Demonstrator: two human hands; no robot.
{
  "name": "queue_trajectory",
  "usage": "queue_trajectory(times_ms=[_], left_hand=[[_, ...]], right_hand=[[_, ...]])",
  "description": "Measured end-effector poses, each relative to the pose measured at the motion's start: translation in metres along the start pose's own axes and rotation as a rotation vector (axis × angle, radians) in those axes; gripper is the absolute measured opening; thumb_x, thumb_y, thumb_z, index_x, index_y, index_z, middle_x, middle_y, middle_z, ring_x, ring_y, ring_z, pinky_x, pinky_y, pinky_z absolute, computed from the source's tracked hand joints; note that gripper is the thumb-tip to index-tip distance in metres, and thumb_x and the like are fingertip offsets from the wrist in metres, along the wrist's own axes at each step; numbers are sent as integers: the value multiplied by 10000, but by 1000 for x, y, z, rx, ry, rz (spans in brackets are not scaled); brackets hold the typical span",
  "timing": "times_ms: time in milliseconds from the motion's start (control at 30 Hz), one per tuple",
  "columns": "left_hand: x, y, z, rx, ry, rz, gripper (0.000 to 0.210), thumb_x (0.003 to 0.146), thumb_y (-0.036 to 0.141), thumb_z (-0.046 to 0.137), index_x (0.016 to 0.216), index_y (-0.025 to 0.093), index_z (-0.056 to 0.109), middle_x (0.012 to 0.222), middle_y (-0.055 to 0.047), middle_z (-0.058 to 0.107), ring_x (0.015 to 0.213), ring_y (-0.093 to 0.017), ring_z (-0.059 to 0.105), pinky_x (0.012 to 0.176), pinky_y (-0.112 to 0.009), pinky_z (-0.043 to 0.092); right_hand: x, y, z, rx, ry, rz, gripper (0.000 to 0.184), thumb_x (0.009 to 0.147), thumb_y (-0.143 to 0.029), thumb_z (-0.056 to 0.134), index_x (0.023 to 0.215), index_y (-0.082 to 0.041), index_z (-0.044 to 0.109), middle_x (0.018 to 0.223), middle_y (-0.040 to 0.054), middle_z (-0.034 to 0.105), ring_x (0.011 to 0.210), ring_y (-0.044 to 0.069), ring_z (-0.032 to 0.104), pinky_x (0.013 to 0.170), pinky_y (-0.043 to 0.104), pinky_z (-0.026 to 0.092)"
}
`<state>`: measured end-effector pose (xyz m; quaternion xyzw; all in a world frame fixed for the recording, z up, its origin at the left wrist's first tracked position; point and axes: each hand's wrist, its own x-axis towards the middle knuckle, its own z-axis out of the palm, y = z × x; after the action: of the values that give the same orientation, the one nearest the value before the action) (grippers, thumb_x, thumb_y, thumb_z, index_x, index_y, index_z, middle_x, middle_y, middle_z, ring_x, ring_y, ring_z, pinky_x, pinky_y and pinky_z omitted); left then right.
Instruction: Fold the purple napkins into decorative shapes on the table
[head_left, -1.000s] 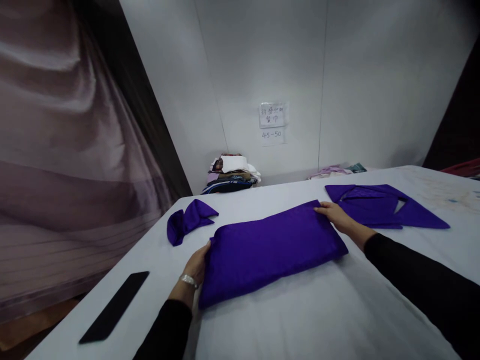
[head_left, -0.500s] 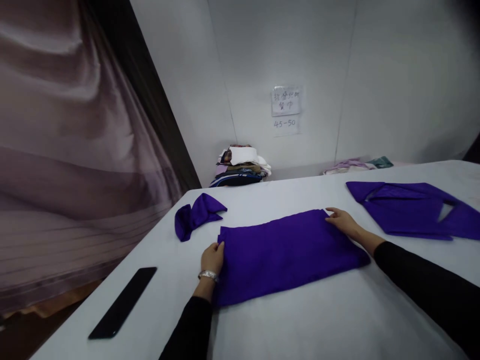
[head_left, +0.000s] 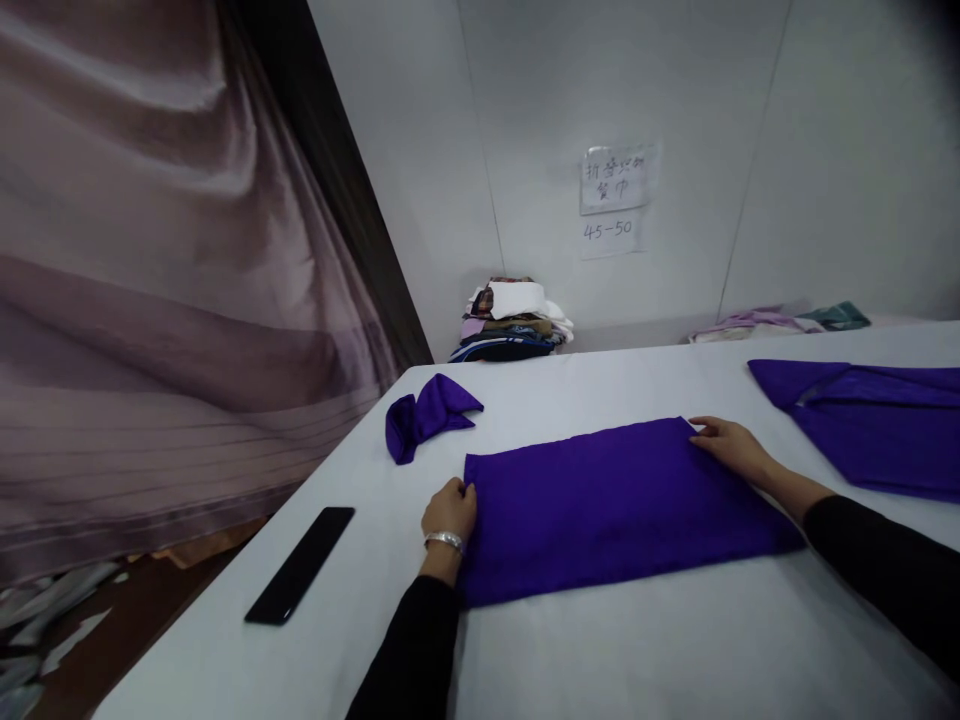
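A purple cloth napkin (head_left: pixel 600 515) lies on the white table, laid out as a smooth rectangle. My left hand (head_left: pixel 450 512), with a silver bracelet at the wrist, pinches its left edge near the far corner. At the far right corner, my right hand (head_left: pixel 726 446) holds the napkin between thumb and fingers. The napkin's right edge slants toward me below my right forearm. Beyond my left hand stands a smaller purple cloth folded into a pointed shape (head_left: pixel 439 410). To the right lies another purple cloth (head_left: pixel 885 425), partly folded and cut off by the view's edge.
A black flat slab, perhaps a phone (head_left: pixel 300 566), lies on the white table (head_left: pixel 600 660) at left. Stacked clothes (head_left: pixel 510 322) and loose fabric (head_left: pixel 772 320) sit by the back wall. A handwritten sign (head_left: pixel 619 180) hangs there. A pinkish curtain (head_left: pixel 165 300) drapes at left.
The view has turned left, so everything appears further right. Both hands keep their hold on the napkin. Its far left corner looks neater, where a second layer stuck out before.
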<state>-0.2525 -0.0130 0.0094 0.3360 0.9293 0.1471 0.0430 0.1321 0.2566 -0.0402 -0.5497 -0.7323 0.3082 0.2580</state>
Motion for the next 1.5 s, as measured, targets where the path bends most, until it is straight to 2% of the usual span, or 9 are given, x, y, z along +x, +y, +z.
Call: queue_trajectory(times_ms=[300, 733, 933, 1133, 1233, 1300, 1400, 1500], left_hand=[[2, 3, -9, 35, -52, 51, 259, 773, 401, 382, 754, 221, 567, 836, -109, 664, 800, -280, 609, 631, -340, 403], [15, 1, -8, 115, -121, 56, 310, 792, 438, 330, 829, 235, 562, 858, -97, 667, 781, -271, 621, 620, -327, 426], [12, 2, -9, 105, -101, 51, 341, 806, 459, 300, 838, 239, 559, 854, -99, 669, 776, -272, 621, 618, -333, 424], [11, 5, -6, 78, -89, 26, 281, 771, 447, 381, 766, 234, 564, 813, -99, 666, 759, -282, 616, 627, -355, 423], [12, 3, -6, 53, -90, 14, 268, 765, 442, 400, 776, 232, 566, 834, -107, 664, 795, -294, 611, 650, -367, 424], [13, 1, -8, 23, -107, 6, 288, 771, 452, 398, 822, 226, 569, 875, -113, 662, 831, -298, 607, 675, -372, 427], [11, 2, -15, -28, -95, 23, 389, 782, 490, 385, 970, 193, 550, 971, -123, 640, 893, -286, 594, 734, -374, 437], [-4, 17, -17, -19, 39, 182, 436, 810, 462, 360, 1070, 152, 523, 1073, -133, 592, 973, -248, 563, 832, -353, 424]], right_hand=[[-10, -17, -2, -22, 37, -26, 367, 697, -177, 564, 1060, -147, 600, 817, 44, 655, 682, 157, 582, 606, 230, 422], [-7, -27, -3, -115, 88, -14, 373, 714, -169, 536, 1084, -148, 582, 793, 13, 642, 641, 111, 558, 573, 193, 384], [-10, -30, -4, -192, 101, -20, 373, 751, -189, 498, 1117, -164, 564, 835, 21, 641, 692, 126, 565, 595, 205, 377], [-13, -34, -4, -285, 75, -28, 371, 753, -187, 504, 1117, -172, 575, 868, 41, 645, 766, 169, 576, 647, 242, 389], [-13, -38, -8, -328, 63, -43, 385, 751, -177, 509, 1132, -153, 567, 915, 76, 641, 835, 204, 575, 701, 272, 403], [-17, -44, -9, -353, 65, -61, 409, 751, -174, 519, 1158, -141, 549, 1027, 116, 611, 936, 236, 551, 775, 303, 399], [-36, -66, 2, -361, 38, -221, 472, 756, -199, 536, 1225, -166, 494, 1233, 126, 501, 1124, 254, 443, 922, 339, 333], [-69, -100, 34, -295, -128, -523, 506, 813, -317, 485, 1298, -190, 413, 1337, 103, 406, 1226, 248, 342, 1006, 387, 251]])
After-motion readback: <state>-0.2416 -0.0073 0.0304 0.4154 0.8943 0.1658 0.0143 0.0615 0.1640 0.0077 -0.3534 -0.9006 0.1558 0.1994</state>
